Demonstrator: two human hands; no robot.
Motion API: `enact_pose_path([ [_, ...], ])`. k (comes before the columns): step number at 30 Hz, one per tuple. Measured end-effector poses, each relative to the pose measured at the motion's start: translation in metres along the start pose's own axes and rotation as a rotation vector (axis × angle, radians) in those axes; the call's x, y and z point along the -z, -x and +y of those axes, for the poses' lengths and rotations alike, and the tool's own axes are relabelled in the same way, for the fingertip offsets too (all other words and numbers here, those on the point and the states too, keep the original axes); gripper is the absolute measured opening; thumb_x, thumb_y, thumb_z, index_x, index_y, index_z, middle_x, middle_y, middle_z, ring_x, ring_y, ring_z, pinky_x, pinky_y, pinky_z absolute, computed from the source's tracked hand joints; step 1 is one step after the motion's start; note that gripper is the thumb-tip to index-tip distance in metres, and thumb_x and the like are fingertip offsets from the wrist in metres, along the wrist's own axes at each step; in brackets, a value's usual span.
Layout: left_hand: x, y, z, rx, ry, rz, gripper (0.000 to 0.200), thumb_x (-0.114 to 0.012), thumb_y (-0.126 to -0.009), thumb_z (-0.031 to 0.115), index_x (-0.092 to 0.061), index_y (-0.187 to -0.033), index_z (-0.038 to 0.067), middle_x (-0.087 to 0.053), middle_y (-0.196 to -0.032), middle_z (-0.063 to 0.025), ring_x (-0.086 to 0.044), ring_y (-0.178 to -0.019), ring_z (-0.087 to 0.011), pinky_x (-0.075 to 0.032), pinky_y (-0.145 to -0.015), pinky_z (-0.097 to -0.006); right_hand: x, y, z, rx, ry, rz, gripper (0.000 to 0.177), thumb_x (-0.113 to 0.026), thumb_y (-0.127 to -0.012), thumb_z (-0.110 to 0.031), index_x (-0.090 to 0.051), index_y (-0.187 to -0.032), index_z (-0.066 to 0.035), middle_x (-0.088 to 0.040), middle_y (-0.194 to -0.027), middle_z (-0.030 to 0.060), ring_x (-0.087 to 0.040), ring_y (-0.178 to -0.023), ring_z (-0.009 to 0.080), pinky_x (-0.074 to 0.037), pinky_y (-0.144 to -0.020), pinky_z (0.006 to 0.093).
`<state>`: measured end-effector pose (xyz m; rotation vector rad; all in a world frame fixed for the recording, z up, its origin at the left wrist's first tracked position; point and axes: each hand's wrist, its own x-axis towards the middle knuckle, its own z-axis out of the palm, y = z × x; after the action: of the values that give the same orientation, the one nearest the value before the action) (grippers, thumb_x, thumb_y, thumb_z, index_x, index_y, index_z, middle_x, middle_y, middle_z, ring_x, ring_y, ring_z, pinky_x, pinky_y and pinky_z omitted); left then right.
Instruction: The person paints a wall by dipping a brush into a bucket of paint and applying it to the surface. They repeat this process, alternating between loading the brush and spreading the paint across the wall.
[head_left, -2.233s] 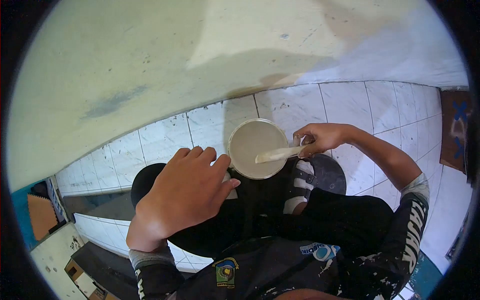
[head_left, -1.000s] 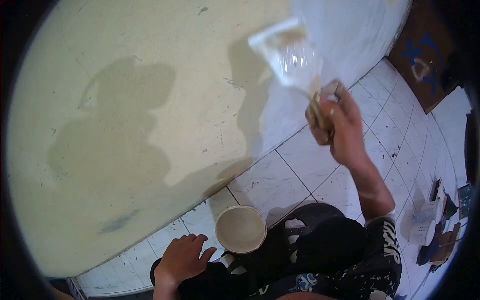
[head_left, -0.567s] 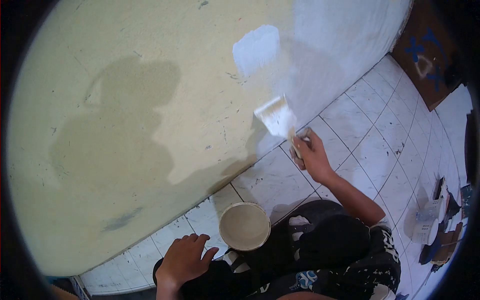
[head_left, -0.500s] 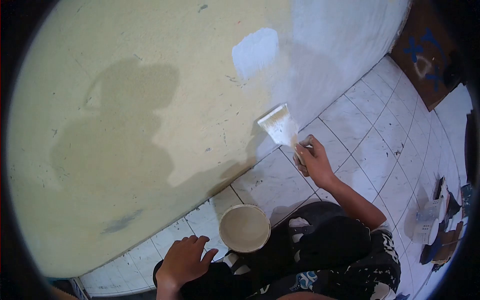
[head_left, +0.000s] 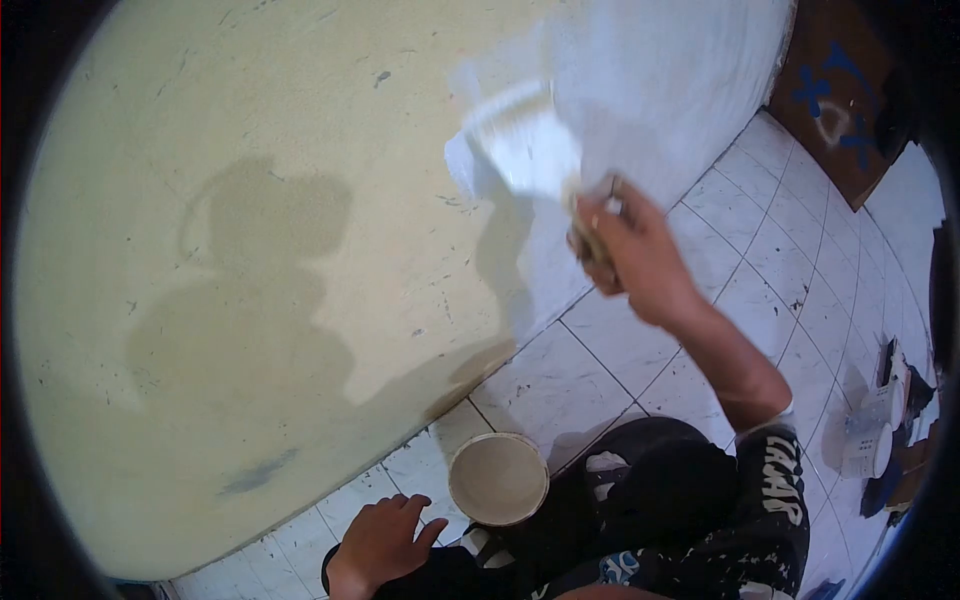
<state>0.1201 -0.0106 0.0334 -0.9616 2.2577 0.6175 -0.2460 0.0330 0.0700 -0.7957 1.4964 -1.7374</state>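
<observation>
My right hand is closed round the handle of a wide, flat paintbrush coated in white. Its bristles are raised against the wall, over the white patch, and are slightly smeared by motion. Pale yellow covers the wall to the left, while fresh white paint spreads on the right. My left hand rests by my knee, empty, thumb and fingers apart. Just right of it, a round bucket with a pale inside stands on the tiles between the wall and my legs.
White tiled floor runs along the wall's foot. A brown board with blue marks leans at the upper right. White tubs and dark items lie at the far right. My shadow falls on the wall.
My right hand has carried the paintbrush up the wall to the white patch. More white streaks now join that patch to the painted area. My left hand stays by my knee.
</observation>
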Motion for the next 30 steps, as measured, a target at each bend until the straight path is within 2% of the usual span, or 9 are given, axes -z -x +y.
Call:
enact_pose_path([
  [4,-0.005,0.0,-0.005,-0.018,0.011,0.013,0.047,-0.055,-0.1,0.045,-0.064,-0.123,0.006,-0.069,-0.113,-0.0186,-0.064,-0.107,-0.0365,-0.05,-0.093,-0.0446,0.03,0.013,0.098,-0.232,0.109,-0.041,0.016,-0.056,-0.103,-0.021,-0.049,-0.109,-0.008,-0.057,-0.073,0.0063,-0.037,-0.048,0.0067,-0.026,-0.04,0.024],
  [7,-0.008,-0.001,-0.009,-0.02,-0.002,0.008,0.046,-0.055,-0.099,0.044,-0.064,-0.123,0.005,-0.069,-0.113,-0.0188,-0.064,-0.107,-0.0364,-0.05,-0.093,-0.0445,0.044,0.03,0.12,-0.389,0.127,-0.023,0.017,-0.057,-0.102,-0.021,-0.05,-0.107,-0.007,-0.057,-0.073,0.006,-0.04,-0.049,0.0064,-0.028,-0.04,0.0238],
  [8,-0.013,0.0,-0.013,-0.085,-0.011,0.087,0.045,-0.056,-0.099,0.044,-0.065,-0.12,0.004,-0.069,-0.105,-0.0198,-0.065,-0.099,-0.0364,-0.051,-0.087,-0.0444,0.048,0.031,0.119,-0.388,0.128,-0.02,0.017,-0.057,-0.102,-0.021,-0.05,-0.107,-0.007,-0.057,-0.073,0.006,-0.04,-0.049,0.0064,-0.028,-0.04,0.0238],
  [10,-0.016,0.001,-0.014,-0.153,-0.017,0.157,0.045,-0.057,-0.098,0.043,-0.065,-0.117,0.003,-0.069,-0.096,-0.0209,-0.066,-0.091,-0.0364,-0.052,-0.081,-0.0443,0.049,0.036,0.08,-0.238,0.265,0.018,0.015,-0.057,-0.101,-0.019,-0.052,-0.105,-0.005,-0.057,-0.074,0.0051,-0.043,-0.049,0.0055,-0.029,-0.039,0.0224],
  [12,-0.015,0.002,-0.01,-0.14,-0.02,0.163,0.044,-0.057,-0.098,0.042,-0.066,-0.115,0.003,-0.069,-0.095,-0.0206,-0.066,-0.091,-0.036,-0.052,-0.081,-0.0441,0.045,0.026,0.01,0.038,0.157,0.101,0.018,-0.057,-0.1,-0.021,-0.053,-0.104,-0.004,-0.057,-0.074,0.0042,-0.044,-0.048,0.0048,-0.029,-0.038,0.0208],
  [15,-0.007,0.004,-0.002,-0.049,0.0,0.064,0.043,-0.056,-0.099,0.042,-0.065,-0.12,0.006,-0.069,-0.111,-0.0182,-0.064,-0.106,-0.0356,-0.05,-0.093,-0.0434,0.039,0.007,-0.051,0.128,0.108,0.092,0.022,-0.058,-0.1,-0.023,-0.054,-0.107,-0.003,-0.058,-0.075,0.0045,-0.042,-0.047,0.0048,-0.027,-0.038,0.0206],
  [17,-0.007,0.005,-0.002,-0.047,-0.001,0.058,0.043,-0.056,-0.099,0.041,-0.065,-0.12,0.005,-0.069,-0.111,-0.0182,-0.064,-0.105,-0.0356,-0.05,-0.093,-0.0433,0.038,-0.008,-0.063,0.178,0.124,-0.03,0.022,-0.057,-0.101,-0.023,-0.054,-0.105,-0.002,-0.058,-0.074,0.005,-0.044,-0.051,0.0063,-0.029,-0.04,0.0229],
  [20,-0.006,0.007,-0.002,-0.052,0.004,0.065,0.043,-0.057,-0.099,0.041,-0.065,-0.12,0.005,-0.069,-0.11,-0.018,-0.064,-0.105,-0.0355,-0.05,-0.093,-0.0432,0.024,-0.016,-0.017,0.111,0.134,0.05,0.021,-0.057,-0.101,-0.024,-0.053,-0.101,-0.003,-0.057,-0.073,0.0048,-0.043,-0.051,0.0061,-0.028,-0.04,0.0228],
  [30,-0.01,0.003,0.0,-0.054,0.001,0.085,0.042,-0.058,-0.098,0.04,-0.065,-0.118,0.004,-0.07,-0.109,-0.0173,-0.064,-0.106,-0.0346,-0.049,-0.093,-0.0428,0.072,0.008,0.161,-0.439,0.223,-0.029,0.019,-0.058,-0.1,-0.019,-0.048,-0.1,-0.003,-0.056,-0.074,0.008,-0.04,-0.051,0.0082,-0.026,-0.04,0.025],
])
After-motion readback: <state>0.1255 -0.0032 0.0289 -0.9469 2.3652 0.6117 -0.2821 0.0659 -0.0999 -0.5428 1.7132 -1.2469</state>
